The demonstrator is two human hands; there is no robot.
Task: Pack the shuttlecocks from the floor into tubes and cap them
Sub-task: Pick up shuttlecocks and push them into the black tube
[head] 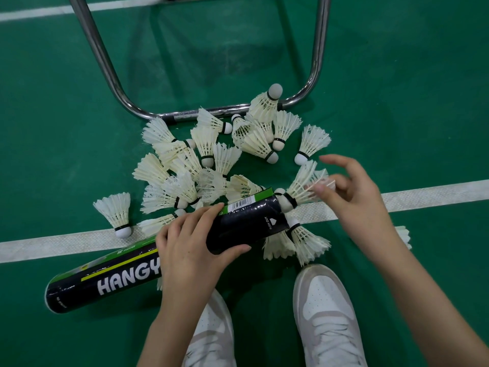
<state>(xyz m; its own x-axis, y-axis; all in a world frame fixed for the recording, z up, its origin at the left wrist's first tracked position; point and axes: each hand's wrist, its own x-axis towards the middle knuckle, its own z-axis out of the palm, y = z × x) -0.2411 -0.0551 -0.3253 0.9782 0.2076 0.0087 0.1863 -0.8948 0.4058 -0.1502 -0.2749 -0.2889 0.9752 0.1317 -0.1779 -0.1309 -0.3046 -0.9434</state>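
A long black and green tube point(246, 223) lies across the green floor, its open end pointing up and right. My left hand point(190, 250) grips the tube around its middle. My right hand point(352, 197) pinches the feathers of a white shuttlecock point(301, 188) whose cork tip sits at the tube's mouth. Several loose shuttlecocks point(211, 154) lie in a heap just beyond the tube. Two more shuttlecocks point(299, 239) lie under the tube's open end, and a single shuttlecock point(116, 211) stands apart on the left.
A chrome chair-leg frame point(111, 75) curves around the far side of the heap. White court lines point(423, 197) cross the floor. My two white shoes point(325, 313) stand at the bottom of the view, close beneath the tube.
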